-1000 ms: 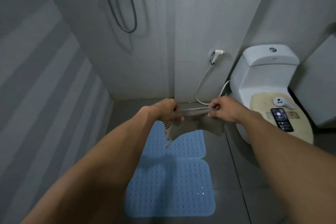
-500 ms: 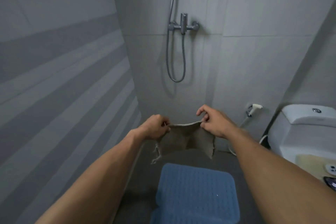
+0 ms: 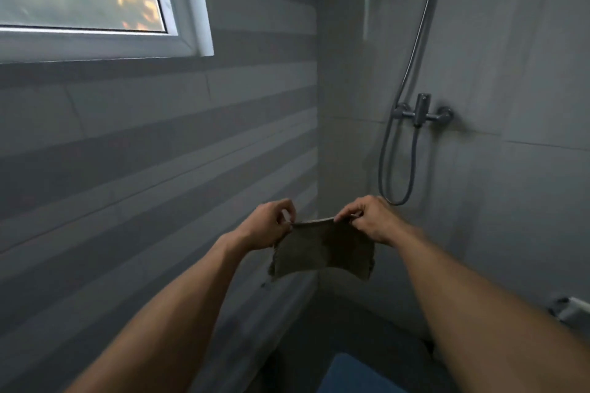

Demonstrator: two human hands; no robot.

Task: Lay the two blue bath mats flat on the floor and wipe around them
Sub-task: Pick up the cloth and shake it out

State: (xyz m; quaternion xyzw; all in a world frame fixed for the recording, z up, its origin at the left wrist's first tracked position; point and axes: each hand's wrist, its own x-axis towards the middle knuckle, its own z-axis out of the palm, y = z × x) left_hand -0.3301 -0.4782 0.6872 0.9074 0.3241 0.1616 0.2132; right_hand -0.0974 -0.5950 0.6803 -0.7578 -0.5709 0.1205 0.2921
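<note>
A grey-brown frayed cloth (image 3: 322,254) hangs stretched between my two hands at chest height, facing the corner of the bathroom walls. My left hand (image 3: 266,228) pinches its upper left corner and my right hand (image 3: 367,222) pinches its upper right corner. Only a corner of one blue bath mat (image 3: 354,375) shows on the dark floor at the bottom edge, between my forearms. The second mat is out of view.
A striped grey tiled wall with a white-framed window (image 3: 95,9) fills the left. A shower mixer (image 3: 421,112) with a looping hose (image 3: 396,175) hangs on the right wall. A white bidet sprayer (image 3: 571,311) sits at the right edge.
My view has tilted up and to the left: the toilet and most of the mats have dropped out of sight and the window has appeared. Both hands have kept hold of the cloth and spread it wider.
</note>
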